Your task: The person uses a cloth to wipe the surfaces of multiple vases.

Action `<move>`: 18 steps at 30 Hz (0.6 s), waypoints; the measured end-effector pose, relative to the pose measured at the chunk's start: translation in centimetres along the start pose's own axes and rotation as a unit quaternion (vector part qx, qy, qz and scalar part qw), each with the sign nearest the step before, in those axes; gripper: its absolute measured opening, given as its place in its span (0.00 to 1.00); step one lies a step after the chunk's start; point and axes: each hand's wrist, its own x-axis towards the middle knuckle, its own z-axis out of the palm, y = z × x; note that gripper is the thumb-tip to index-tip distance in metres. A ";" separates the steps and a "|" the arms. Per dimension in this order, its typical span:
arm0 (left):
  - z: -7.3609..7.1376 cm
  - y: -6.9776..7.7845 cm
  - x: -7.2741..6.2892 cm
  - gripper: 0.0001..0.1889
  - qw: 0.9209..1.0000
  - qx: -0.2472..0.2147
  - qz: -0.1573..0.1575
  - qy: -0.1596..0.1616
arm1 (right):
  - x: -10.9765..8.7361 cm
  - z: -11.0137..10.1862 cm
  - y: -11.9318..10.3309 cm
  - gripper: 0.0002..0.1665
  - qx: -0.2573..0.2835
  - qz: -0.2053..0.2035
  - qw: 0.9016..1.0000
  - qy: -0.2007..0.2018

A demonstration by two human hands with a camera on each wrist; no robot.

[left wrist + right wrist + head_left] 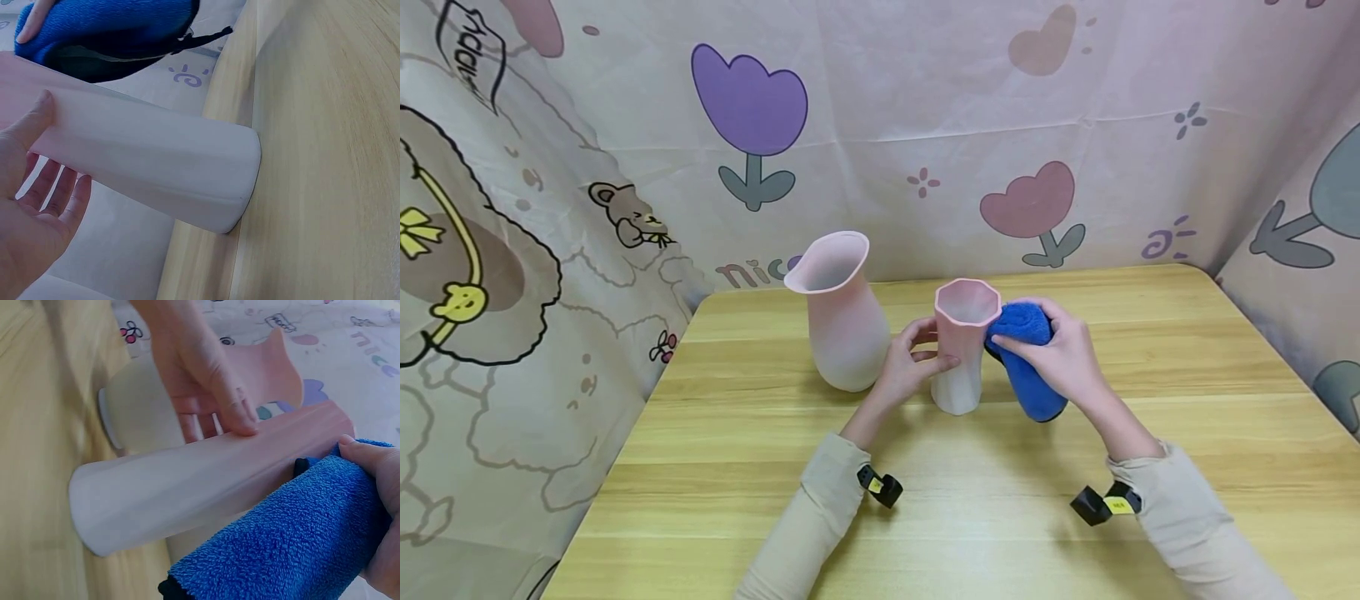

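Note:
A slim pink-and-white vase [958, 367] with a faceted rim stands upright on the wooden table. My left hand [910, 360] holds it by the side, thumb on the near face and fingers round behind, as the left wrist view [37, 200] also has it. In my right hand [1067, 350] is a folded blue towel [1037, 383] with dark edging, pinched between thumb and fingers. The towel's upper part is right at the vase's rim on its right side, and its lower part hangs down beside the vase. Its fuzzy surface fills the lower right wrist view [281, 537].
A larger pink-and-white vase [848, 333] with a flared, wavy mouth stands just left of my left hand. The wooden table [700, 500] meets a printed cloth backdrop [880, 100] behind and at both sides. Small black cameras [880, 486] sit on both wrists.

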 end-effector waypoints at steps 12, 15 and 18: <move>0.0 -0.6 0.2 0.30 1.000 -0.013 0.008 -0.001 | 0.1 -0.8 -0.4 0.28 0.019 -0.003 0.999 0.032; 0.3 -1.5 0.3 0.31 1.000 -0.019 0.014 0.008 | -0.1 -1.1 0.3 0.28 0.016 0.006 0.999 0.027; 0.9 -2.1 0.3 0.35 0.999 0.003 0.023 0.033 | -0.4 -1.3 1.0 0.28 0.013 0.020 0.999 0.022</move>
